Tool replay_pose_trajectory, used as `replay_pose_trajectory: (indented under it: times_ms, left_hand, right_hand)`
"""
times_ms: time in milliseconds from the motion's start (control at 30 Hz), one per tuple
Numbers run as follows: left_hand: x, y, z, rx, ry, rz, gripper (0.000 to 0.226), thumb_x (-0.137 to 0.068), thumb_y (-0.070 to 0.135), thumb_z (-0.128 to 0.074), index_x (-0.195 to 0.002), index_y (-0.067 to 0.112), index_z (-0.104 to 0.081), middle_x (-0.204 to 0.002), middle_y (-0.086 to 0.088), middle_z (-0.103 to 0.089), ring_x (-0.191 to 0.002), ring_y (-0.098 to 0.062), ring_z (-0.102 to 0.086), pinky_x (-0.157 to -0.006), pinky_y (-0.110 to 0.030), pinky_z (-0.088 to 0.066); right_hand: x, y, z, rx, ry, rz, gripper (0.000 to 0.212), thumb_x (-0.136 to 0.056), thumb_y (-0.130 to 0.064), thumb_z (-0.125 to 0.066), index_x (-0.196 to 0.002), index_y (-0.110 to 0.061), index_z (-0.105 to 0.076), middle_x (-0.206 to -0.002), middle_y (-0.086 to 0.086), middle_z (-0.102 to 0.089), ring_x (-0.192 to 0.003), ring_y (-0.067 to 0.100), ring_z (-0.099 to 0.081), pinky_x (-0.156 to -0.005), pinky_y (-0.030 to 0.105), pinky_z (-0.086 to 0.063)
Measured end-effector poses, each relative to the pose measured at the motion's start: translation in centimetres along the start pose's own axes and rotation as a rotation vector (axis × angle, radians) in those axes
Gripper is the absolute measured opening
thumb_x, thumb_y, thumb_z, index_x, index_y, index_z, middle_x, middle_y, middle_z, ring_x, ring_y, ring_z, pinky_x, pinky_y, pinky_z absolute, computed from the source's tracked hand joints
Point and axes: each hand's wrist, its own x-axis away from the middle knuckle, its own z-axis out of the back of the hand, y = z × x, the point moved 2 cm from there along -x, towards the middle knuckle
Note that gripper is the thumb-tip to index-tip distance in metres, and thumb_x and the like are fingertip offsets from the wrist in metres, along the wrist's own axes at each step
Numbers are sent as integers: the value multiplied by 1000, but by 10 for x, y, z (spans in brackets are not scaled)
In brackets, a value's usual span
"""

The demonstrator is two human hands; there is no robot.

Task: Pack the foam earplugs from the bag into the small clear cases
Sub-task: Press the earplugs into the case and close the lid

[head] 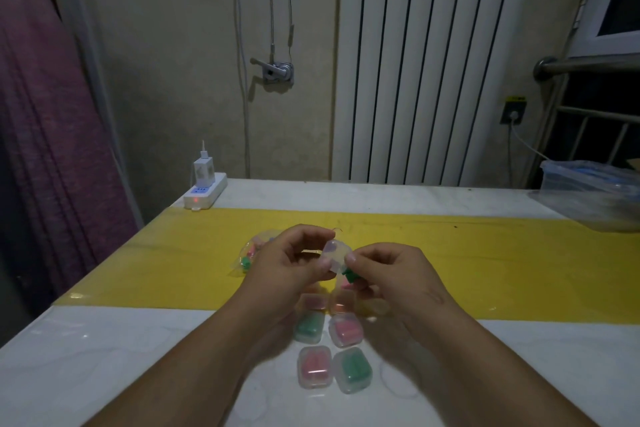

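Pinched in the left hand (pixel 294 262), between thumb and curled fingers: one small clear case (pixel 333 252), raised above the table. Lid apparently hinged open, though blur prevents certainty. Pinched at the fingertips of the right hand (pixel 391 274): a green earplug (pixel 349 276), touching or just beside the lower edge of that case. Neither hand spread; both closed on their items, meeting at mid-view.

Judged step: loading an earplug into the held case. Called for next: seating the foam fully inside without leaving it over the rim. Then, if each case takes a pair, fetching a second plug before snapping the lid down.

Pose: both forearms reaching in from the near edge and converging, wrists lifted off the table, palms turned toward each other.

Below the hands, on the table (pixel 104 357): filled cases in two columns, among them a green-filled case (pixel 309 326) beside a pink-filled case (pixel 345 329), with a nearer pair of pink and green. Two more partly hidden under the hands, contents pinkish, not clearly readable.

Beyond the left hand, on the yellow strip (pixel 519 270): the bag (pixel 250 255), lying flat, pink and green plugs inside. At the far left corner: a power strip (pixel 204 196) with a charger plugged in. At the far right edge: a clear plastic bin (pixel 588 184).
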Motion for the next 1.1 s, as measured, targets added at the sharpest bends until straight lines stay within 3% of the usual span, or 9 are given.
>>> replay_pose_trajectory:
  times_ms: [200, 267, 367, 467, 633, 733, 833, 1033, 1100]
  left_hand:
    - [-5, -3, 3, 36, 75, -21, 29, -90, -8, -57, -99, 14, -72, -106, -16, -67, -77, -26, -56, -58, -33, -45]
    - [-5, -4, 2, 32, 62, -16, 29, -91, -7, -55, -100, 14, -73, -109, -18, -66, -78, -27, -55, -59, -32, -44]
    - [-4, -4, 1, 27, 61, -15, 29, -91, -8, -54, -99, 12, -74, -108, -20, -67, -84, -32, -57, -65, -38, -45]
    - [-3, -2, 2, 28, 73, -13, 27, -92, -7, -55, -97, 12, -74, -97, -22, -67, -79, -34, -57, -62, -38, -47]
    - [-4, -3, 2, -7, 124, -37, 21, -87, -7, -62, -93, 11, -72, -95, -12, -70, -75, -28, -61, -56, -36, -47]
    - [-6, -3, 4, -57, 160, -74, 18, -87, -8, -62, -90, 6, -72, -93, -15, -71, -82, -27, -66, -59, -36, -52]
    - [-5, 2, 0, -120, 176, -101, 24, -88, -11, -59, -88, 6, -76, -88, -6, -73, -73, -10, -70, -56, -22, -55]
    - [0, -3, -1, -113, 17, 34, 30, -85, 0, -68, -105, 21, -76, -106, -6, -71, -93, -26, -68, -83, -52, -55]
    - [-1, -1, 1, -352, 12, -58, 38, -83, 4, -73, -109, 32, -74, -113, 5, -67, -99, -20, -67, -89, -45, -57]
  right_hand:
    - [1, -3, -3, -122, 24, -52, 17, -91, 0, -59, -81, 2, -72, -68, 20, -65, -68, 32, -63, -63, 41, -58]
    - [2, -2, -4, -109, 6, -41, 16, -89, -5, -63, -79, 3, -73, -60, 15, -62, -64, 29, -61, -56, 33, -54]
    - [3, -2, -4, 56, -10, 37, 13, -85, -17, -72, -76, -8, -77, -71, 20, -70, -62, 19, -62, -59, 30, -52]
    - [2, -3, -5, 129, 5, 92, 9, -82, -19, -76, -75, -14, -77, -65, 7, -71, -57, 11, -62, -60, 26, -51]
    - [4, -6, -6, 161, 18, 125, 12, -76, -27, -81, -74, -16, -76, -65, 4, -72, -59, 10, -64, -61, 28, -53]
    - [8, -5, -9, 42, -12, 78, 16, -80, -19, -77, -72, -6, -74, -56, 5, -62, -50, 9, -54, -51, 21, -46]
    - [9, -2, -11, -53, -41, 11, 32, -88, -18, -69, -75, 11, -66, -55, 7, -50, -48, 13, -49, -48, 22, -40]
    - [8, -2, -12, -145, -71, -39, 29, -90, -18, -66, -66, -4, -68, -61, 14, -55, -63, 30, -57, -54, 31, -46]
    - [9, -3, -12, -140, -85, -28, 27, -90, -18, -65, -70, -1, -69, -63, 18, -57, -65, 32, -60, -60, 36, -50]
